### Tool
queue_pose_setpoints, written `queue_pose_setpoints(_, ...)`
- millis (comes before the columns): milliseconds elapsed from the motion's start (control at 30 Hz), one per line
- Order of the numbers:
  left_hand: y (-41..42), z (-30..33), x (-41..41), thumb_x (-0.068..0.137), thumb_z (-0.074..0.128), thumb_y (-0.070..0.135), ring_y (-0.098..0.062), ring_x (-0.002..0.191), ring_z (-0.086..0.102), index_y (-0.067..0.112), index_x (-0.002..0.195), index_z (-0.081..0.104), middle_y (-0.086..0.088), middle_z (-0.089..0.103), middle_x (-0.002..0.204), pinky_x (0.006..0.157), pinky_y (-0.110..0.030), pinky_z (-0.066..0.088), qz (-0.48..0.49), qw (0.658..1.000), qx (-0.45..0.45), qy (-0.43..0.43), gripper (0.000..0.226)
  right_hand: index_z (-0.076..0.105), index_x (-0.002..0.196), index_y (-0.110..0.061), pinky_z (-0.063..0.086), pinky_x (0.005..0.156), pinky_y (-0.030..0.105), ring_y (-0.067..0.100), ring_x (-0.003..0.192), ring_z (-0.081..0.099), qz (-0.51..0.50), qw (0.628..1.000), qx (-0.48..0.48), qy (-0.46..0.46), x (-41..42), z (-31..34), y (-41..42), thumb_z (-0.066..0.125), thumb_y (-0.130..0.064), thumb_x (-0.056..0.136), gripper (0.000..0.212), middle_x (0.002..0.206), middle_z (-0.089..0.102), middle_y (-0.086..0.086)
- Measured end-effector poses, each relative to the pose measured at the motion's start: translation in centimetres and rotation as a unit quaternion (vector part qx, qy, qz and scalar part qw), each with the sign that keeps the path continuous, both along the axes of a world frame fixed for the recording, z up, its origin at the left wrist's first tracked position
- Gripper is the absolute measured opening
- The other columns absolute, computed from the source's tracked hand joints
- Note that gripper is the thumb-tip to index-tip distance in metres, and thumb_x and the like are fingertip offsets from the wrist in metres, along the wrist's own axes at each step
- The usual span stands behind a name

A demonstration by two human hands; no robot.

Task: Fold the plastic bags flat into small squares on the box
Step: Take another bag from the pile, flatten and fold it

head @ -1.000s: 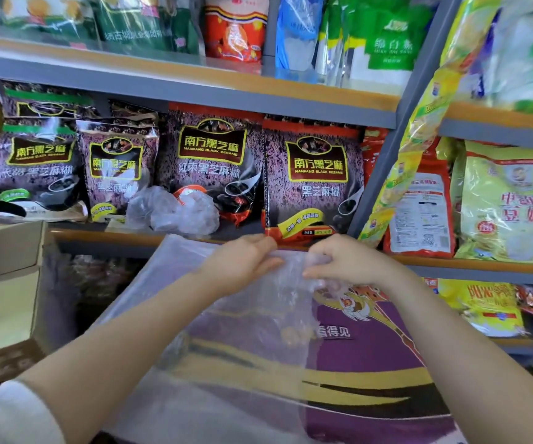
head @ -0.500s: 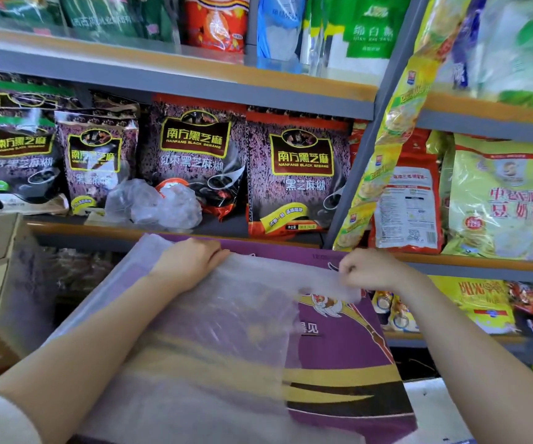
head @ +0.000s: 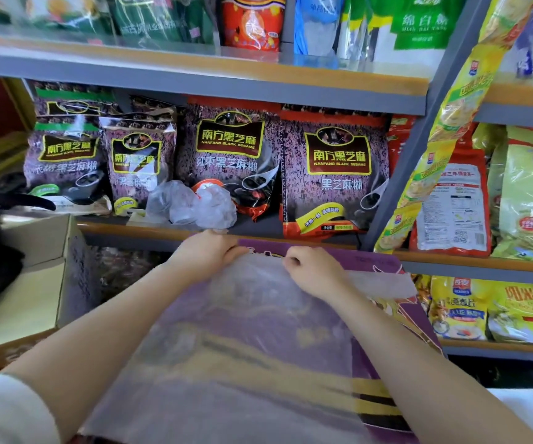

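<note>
While the translucent plastic bag [head: 252,341] lies spread across the purple box [head: 396,318], both hands meet at its far edge. Left hand [head: 209,251] pinches the bag's far edge near the box's far left corner; right hand [head: 314,270], fingers curled, grips the same edge just beside it. Crumpled bags [head: 191,206] sit on the shelf [head: 290,233] beyond.

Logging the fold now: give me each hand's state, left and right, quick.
Left hand: fingers curled, gripping the far edge of the clear plastic bag on the purple box.
Right hand: fingers curled, pinching the same far edge.
</note>
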State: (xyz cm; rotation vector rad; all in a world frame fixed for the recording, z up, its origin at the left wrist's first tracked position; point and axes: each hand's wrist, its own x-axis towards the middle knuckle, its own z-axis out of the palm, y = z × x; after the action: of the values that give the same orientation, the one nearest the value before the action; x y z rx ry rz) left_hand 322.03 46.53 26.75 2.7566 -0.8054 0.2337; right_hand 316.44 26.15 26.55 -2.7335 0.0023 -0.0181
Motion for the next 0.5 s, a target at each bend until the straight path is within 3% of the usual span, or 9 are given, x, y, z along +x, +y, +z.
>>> queue_pose_setpoints(67,1.6,0.0,0.4,0.093,0.042,0.045,-0.030,0.086,0.059,0.010,0.082,0.061,-0.011,0.065,0.088,0.064,-0.034,0.041,0.003,0.999,0.043,-0.005,0.042,0.038,0.062,-0.021,0.031,0.056,0.029,0.025,0.079,0.050,-0.002,0.999,-0.053,0.004,0.0,0.1,-0.1,0.035,-0.030,0.095,0.035,0.078,0.055,0.000)
queue_pose_setpoints(300,3.1,-0.2,1.2,0.092,0.047,0.043,-0.026,0.079,0.059,0.020,0.073,0.044,-0.003,0.060,0.077,0.056,-0.030,0.034,-0.036,0.997,0.061,-0.012,0.031,0.054,0.092,-0.018,0.034,0.066,0.031,0.025,0.099,0.053,0.018,0.977,-0.205,-0.062,0.3,0.2,0.1,0.033,-0.031,0.096,0.024,0.099,0.062,0.003)
queue_pose_setpoints(400,3.6,-0.5,1.2,0.087,0.049,0.043,-0.027,0.088,0.058,0.016,0.087,0.055,-0.003,0.060,0.087,0.067,-0.032,0.041,-0.068,0.997,0.002,-0.036,0.027,0.055,0.099,-0.016,0.035,0.084,0.036,0.025,0.106,0.047,0.013,0.974,-0.217,-0.069,0.6,-0.1,0.1,0.037,-0.034,0.096,0.026,0.108,0.055,0.003)
queue_pose_setpoints(500,3.6,-0.4,0.6,0.087,0.055,0.032,-0.028,0.103,0.053,0.014,0.110,0.054,-0.006,0.057,0.107,0.081,-0.034,0.040,-0.032,0.998,0.032,-0.053,0.029,0.050,0.102,-0.015,0.037,0.086,0.036,0.025,0.107,0.046,0.005,0.980,-0.186,-0.076,1.2,-0.1,0.5,0.038,-0.041,0.096,0.029,0.112,0.052,0.004)
